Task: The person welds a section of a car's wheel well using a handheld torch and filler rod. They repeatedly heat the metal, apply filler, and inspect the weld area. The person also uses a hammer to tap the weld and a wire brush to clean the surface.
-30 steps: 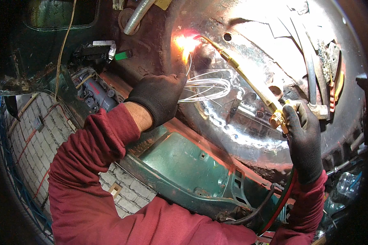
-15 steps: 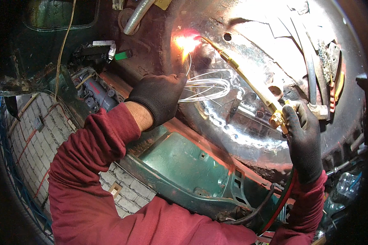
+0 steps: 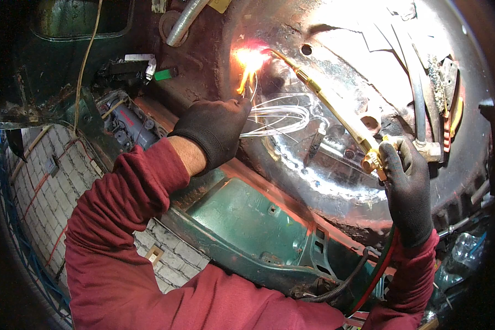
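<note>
At upper centre the flame (image 3: 250,61) now trails a longer yellow lick toward the left hand (image 3: 212,129), whose fingers pinch white wire (image 3: 278,111); the right hand (image 3: 410,184) has its fingers wrapped round the brass torch (image 3: 335,112), right of centre; neither hand has shifted noticeably, so heating seems steady on one spot.

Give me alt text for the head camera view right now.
A black-gloved right hand points a lit brass-coloured torch at a stained metal panel; the gloved left hand holds coiled silvery wire, one end reaching toward the flame.
</note>
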Demonstrator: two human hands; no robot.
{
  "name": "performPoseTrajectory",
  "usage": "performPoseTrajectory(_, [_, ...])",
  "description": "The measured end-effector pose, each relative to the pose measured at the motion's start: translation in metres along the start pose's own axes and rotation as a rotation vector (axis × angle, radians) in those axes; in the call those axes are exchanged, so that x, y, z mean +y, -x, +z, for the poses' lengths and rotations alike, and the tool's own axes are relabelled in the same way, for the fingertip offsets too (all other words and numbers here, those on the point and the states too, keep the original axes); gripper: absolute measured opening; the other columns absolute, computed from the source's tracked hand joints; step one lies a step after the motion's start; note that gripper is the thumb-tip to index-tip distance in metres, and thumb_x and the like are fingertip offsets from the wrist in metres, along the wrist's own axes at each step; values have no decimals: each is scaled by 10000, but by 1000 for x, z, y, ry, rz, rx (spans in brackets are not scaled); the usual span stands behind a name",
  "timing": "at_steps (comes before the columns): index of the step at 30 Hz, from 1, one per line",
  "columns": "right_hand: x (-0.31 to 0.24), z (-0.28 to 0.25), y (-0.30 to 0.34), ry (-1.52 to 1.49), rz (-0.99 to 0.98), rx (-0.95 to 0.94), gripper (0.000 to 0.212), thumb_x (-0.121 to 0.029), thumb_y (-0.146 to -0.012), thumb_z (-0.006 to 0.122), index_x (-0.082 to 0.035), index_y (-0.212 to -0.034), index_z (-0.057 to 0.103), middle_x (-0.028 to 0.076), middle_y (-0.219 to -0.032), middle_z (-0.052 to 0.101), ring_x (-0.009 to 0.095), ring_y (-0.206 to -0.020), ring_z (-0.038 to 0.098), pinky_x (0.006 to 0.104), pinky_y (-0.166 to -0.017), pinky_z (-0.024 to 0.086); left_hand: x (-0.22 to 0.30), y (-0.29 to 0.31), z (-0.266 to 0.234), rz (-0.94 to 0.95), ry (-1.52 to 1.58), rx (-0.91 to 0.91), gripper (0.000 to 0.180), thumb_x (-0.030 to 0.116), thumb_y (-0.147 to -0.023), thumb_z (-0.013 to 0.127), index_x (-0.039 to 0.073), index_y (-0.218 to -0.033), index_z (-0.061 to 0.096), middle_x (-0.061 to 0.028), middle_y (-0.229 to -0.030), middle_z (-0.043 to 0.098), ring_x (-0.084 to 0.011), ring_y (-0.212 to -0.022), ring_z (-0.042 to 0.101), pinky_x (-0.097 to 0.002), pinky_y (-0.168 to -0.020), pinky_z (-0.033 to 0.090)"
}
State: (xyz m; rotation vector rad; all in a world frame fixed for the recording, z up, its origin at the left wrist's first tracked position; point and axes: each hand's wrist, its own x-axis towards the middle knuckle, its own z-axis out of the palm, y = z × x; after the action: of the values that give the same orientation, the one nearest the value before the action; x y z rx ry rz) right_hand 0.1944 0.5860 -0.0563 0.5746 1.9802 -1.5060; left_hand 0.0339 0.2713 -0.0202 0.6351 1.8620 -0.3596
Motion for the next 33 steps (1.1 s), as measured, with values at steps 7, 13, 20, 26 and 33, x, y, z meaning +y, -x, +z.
performPoseTrajectory(7, [-1, -1, -1, -35, 69, -14, 275, -186, -1107, 589, 47, -961, 571, 73, -799, 509, 121, -759, 475, 312, -690, 433, 0, 0, 1, 7, -16, 2, 308, 46, -843, 704, 45, -1124, 579, -224, -982, 715, -454, -969, 735, -562, -841, 587])
performPoseTrajectory(13, [-5, -1, 0, -35, 100, -1, 273, -188, -1104, 595, 32, -946, 563, 56, -787, 491, 109, -759, 456, 302, -680, 417, 0, 0, 2, 8, 2, 10, 319, 43, -836, 706, 46, -1128, 578, -224, -976, 714, -455, -971, 735, -560, -842, 587])
performPoseTrajectory(20, [-3, 1, 1, -47, 86, 18, 281, -183, -1097, 605, 34, -928, 547, 56, -780, 473, 104, -755, 434, 307, -664, 402, 0, -2, 1, 5, 8, -10, 302, 45, -845, 699, 37, -1119, 574, -230, -997, 716, -453, -1006, 730, -556, -867, 583])
performPoseTrajectory(26, [1, 0, 1, -8, 37, 16, 302, -188, -1101, 606, 44, -920, 538, 68, -778, 456, 108, -746, 432, 312, -656, 398, 0, -2, 0, 3, -26, -14, 281, 62, -886, 674, 30, -1162, 639, -231, -1035, 750, -431, -999, 759, -538, -863, 608])
performPoseTrajectory(33, [0, 1, 1, -11, 27, 19, 309, -193, -1108, 600, 48, -923, 543, 74, -784, 457, 113, -747, 438, 316, -662, 405, 3, -1, -2, 6, -56, -6, 283, 75, -910, 661, 28, -1189, 653, -223, -1028, 767, -414, -963, 781, -526, -845, 625])
